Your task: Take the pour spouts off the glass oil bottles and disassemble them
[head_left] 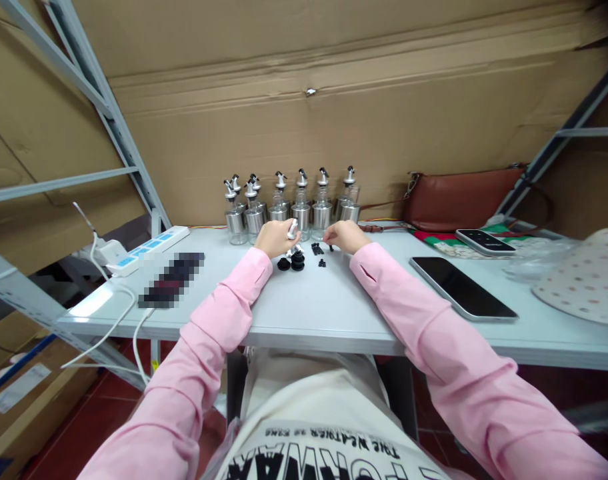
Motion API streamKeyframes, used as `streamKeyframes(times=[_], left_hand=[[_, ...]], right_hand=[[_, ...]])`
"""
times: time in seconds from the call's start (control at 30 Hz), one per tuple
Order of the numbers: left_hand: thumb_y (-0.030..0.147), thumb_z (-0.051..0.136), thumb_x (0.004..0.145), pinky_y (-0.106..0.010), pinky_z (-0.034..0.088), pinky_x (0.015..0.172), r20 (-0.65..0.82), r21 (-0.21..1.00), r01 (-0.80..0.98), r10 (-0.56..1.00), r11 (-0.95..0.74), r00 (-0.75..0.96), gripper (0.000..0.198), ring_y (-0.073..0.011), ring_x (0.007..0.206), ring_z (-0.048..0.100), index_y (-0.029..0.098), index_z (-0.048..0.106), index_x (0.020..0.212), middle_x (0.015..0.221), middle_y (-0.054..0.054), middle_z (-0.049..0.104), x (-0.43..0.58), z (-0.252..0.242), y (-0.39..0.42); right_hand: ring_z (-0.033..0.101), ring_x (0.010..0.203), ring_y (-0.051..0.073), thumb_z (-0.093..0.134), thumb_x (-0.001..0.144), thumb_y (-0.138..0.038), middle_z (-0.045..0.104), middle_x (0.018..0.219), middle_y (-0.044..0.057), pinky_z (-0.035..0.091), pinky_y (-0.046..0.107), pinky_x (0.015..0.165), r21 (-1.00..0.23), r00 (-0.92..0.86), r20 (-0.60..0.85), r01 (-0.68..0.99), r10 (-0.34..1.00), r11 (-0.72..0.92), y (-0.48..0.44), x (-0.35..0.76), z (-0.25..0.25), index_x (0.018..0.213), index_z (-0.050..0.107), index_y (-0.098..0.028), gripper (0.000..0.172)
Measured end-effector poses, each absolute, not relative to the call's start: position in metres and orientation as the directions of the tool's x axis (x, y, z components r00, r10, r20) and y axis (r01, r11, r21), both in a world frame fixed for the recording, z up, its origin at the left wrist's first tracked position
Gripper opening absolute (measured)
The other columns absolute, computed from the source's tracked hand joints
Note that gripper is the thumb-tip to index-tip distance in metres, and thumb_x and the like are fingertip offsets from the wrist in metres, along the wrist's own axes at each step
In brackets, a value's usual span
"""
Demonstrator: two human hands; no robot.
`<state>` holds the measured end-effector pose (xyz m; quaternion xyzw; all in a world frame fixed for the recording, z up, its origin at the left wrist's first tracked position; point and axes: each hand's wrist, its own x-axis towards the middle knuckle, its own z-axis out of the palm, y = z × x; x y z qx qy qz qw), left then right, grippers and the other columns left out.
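My left hand [275, 237] is closed round a small silver pourer spout [292, 229], held just above the white table [314, 307]. My right hand [345, 235] rests on the table with its fingers pinched on a tiny black part [330, 247]. Between the hands lie black round stoppers [294, 261] and a few small black pieces [318, 251]. Right behind both hands stands a row of several glass and steel oil bottles [291, 212] with pourer tops, against the cardboard wall.
A brown shoulder bag [459, 197] lies at the back right. A dark phone [462, 287] and a second device [485, 241] lie on the right. A white power strip [147, 250] with cables sits at the left, beside a blurred-out dark object [171, 280]. A dotted white cloth item [584, 277] is at the far right.
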<state>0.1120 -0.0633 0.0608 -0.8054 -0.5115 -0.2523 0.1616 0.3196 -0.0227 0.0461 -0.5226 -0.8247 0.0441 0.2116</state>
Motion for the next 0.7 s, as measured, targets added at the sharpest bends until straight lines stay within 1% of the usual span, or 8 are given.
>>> streamKeyframes(times=[0.13,0.2,0.4,0.47,0.6,0.7], left_hand=[[0.034,0.047,0.080,-0.025,0.038,0.060,0.567,0.001,0.906,0.747,-0.423,0.348,0.020,-0.0194,0.071,0.064,0.019,0.058,0.077,0.073,-0.006,0.067,0.112,0.061,-0.064],[0.035,0.047,0.080,-0.025,0.038,0.060,0.569,0.001,0.906,0.745,-0.424,0.348,0.020,-0.0200,0.071,0.064,0.019,0.058,0.077,0.072,-0.006,0.067,0.112,0.061,-0.063],[0.035,0.047,0.080,-0.025,0.038,0.060,0.574,0.001,0.901,0.738,-0.435,0.355,0.020,-0.0202,0.070,0.063,0.019,0.058,0.077,0.072,-0.006,0.067,0.112,0.061,-0.063],[0.035,0.047,0.080,-0.025,0.038,0.060,0.574,0.001,0.903,0.739,-0.430,0.352,0.020,-0.0203,0.071,0.064,0.019,0.059,0.077,0.072,-0.006,0.067,0.112,0.061,-0.063],[0.035,0.047,0.080,-0.025,0.039,0.060,0.567,0.001,0.906,0.747,-0.423,0.348,0.020,-0.0202,0.071,0.064,0.019,0.059,0.078,0.072,-0.006,0.067,0.112,0.062,-0.065],[0.034,0.047,0.080,-0.025,0.039,0.060,0.564,0.003,0.903,0.747,-0.429,0.353,0.019,-0.0199,0.070,0.063,0.019,0.059,0.078,0.072,-0.006,0.067,0.112,0.063,-0.066]], right_hand=[[0.065,0.074,0.015,0.062,0.069,-0.007,0.071,0.075,0.004,0.046,0.020,0.073,-0.307,-0.352,0.343,0.834,0.871,0.458,-0.023,0.319,0.047,0.077,0.071,-0.015,0.015],[0.065,0.075,0.015,0.061,0.068,-0.006,0.071,0.075,0.004,0.046,0.020,0.074,-0.309,-0.356,0.338,0.833,0.871,0.460,-0.022,0.319,0.046,0.077,0.071,-0.015,0.015],[0.066,0.079,0.016,0.066,0.063,-0.007,0.071,0.080,0.005,0.047,0.019,0.072,-0.256,-0.432,0.187,0.846,0.883,0.468,-0.022,0.318,0.043,0.080,0.070,-0.014,0.019],[0.066,0.082,0.015,0.061,0.064,-0.004,0.072,0.083,0.005,0.046,0.019,0.074,-0.242,-0.448,0.152,0.847,0.881,0.472,-0.023,0.317,0.044,0.084,0.069,-0.014,0.024],[0.065,0.085,0.013,0.047,0.064,0.006,0.072,0.090,0.003,0.046,0.018,0.078,-0.259,-0.440,0.128,0.850,0.889,0.459,-0.029,0.314,0.046,0.103,0.063,-0.015,0.047],[0.065,0.084,0.011,0.045,0.065,0.006,0.072,0.090,0.003,0.046,0.018,0.078,-0.294,-0.435,0.131,0.841,0.891,0.454,-0.032,0.312,0.048,0.113,0.057,-0.015,0.053]])
